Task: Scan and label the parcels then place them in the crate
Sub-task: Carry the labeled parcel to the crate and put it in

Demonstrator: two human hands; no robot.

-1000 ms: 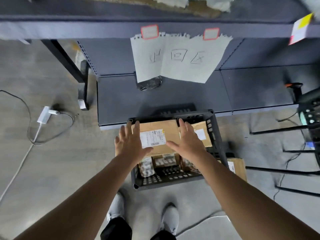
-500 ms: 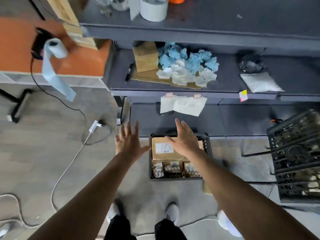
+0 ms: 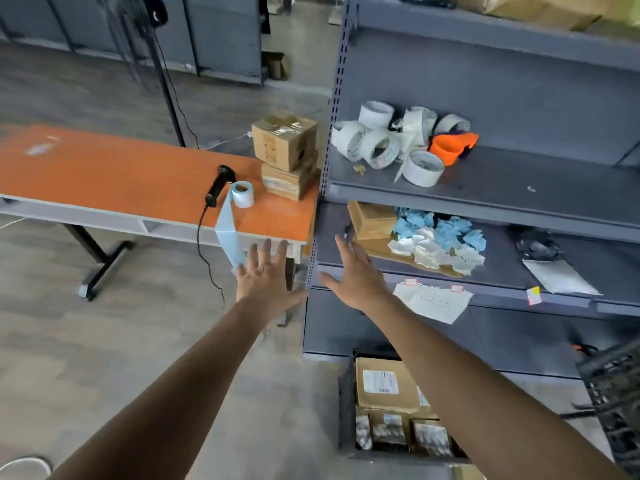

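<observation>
A black crate (image 3: 346, 403) stands on the floor at the lower right, holding a labelled cardboard parcel (image 3: 384, 384) on top of several smaller packets. Two more cardboard parcels (image 3: 285, 154) are stacked at the right end of the orange table (image 3: 104, 171). Beside them lie a black handheld scanner (image 3: 220, 184) and a roll of blue labels (image 3: 241, 194) with a strip hanging over the table edge. My left hand (image 3: 265, 275) and my right hand (image 3: 356, 275) are both raised in front of the table's end, fingers spread, holding nothing.
A grey metal shelf unit (image 3: 485, 202) fills the right side, with tape rolls (image 3: 377, 140), crumpled blue and white paper (image 3: 440, 240) and a small box (image 3: 372, 220). Another black crate (image 3: 616, 403) sits at the far right. The scanner's cable hangs to the floor.
The parcel now lies in the crate and both hands have lifted off it. My view has risen from the crate up to the table and shelves.
</observation>
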